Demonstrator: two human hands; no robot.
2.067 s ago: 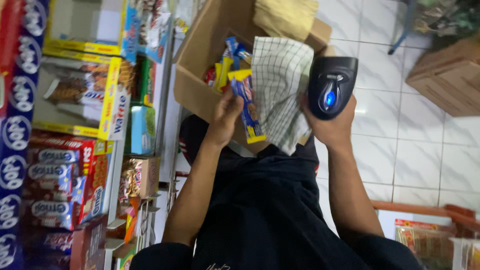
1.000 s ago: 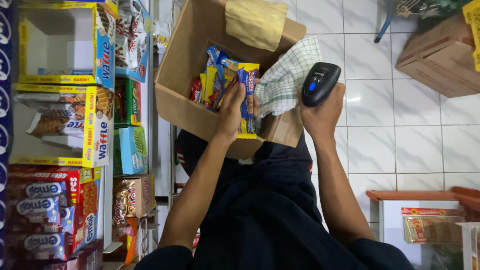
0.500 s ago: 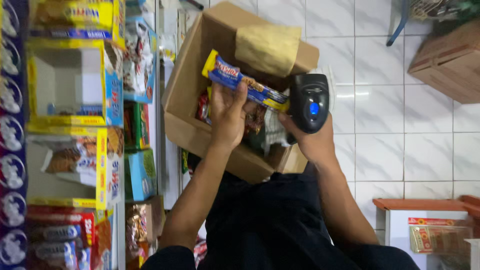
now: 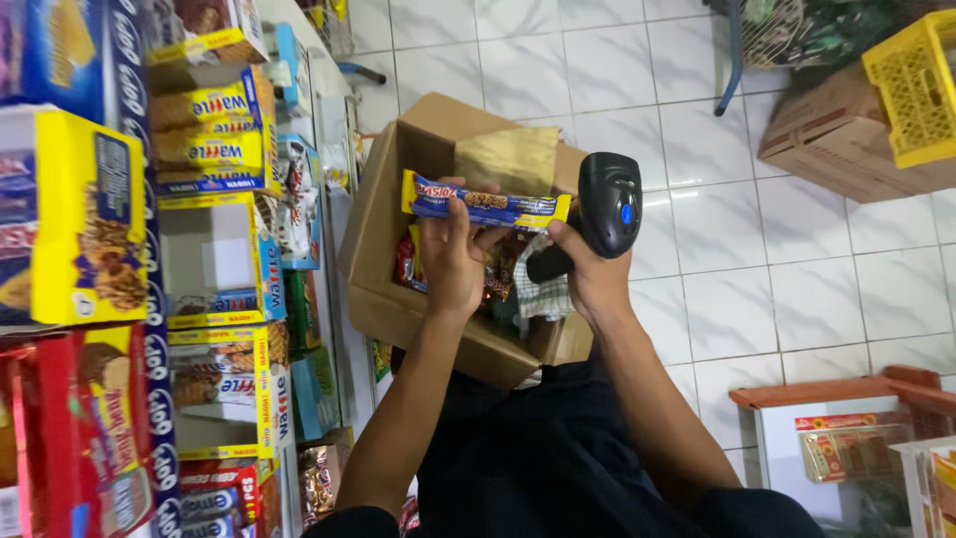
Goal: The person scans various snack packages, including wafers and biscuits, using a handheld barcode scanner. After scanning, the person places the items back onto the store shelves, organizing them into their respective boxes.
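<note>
My left hand (image 4: 453, 261) grasps a long blue-and-yellow snack packet (image 4: 485, 205); my right hand (image 4: 588, 274) grips a black handheld barcode scanner (image 4: 607, 204) above the open brown cardboard box (image 4: 373, 249).

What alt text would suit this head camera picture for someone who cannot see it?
A left hand holds a long blue and yellow snack packet beside a black handheld scanner gripped in the right hand, above an open cardboard box next to snack shelves.

The left hand (image 4: 453, 264) holds up a long blue-and-yellow snack packet (image 4: 485, 204). Just beside it, the right hand (image 4: 593, 274) grips a black barcode scanner (image 4: 607, 204). Beneath both hands sits an open cardboard box (image 4: 383, 214) holding more packets and a checked cloth (image 4: 546, 294).
</note>
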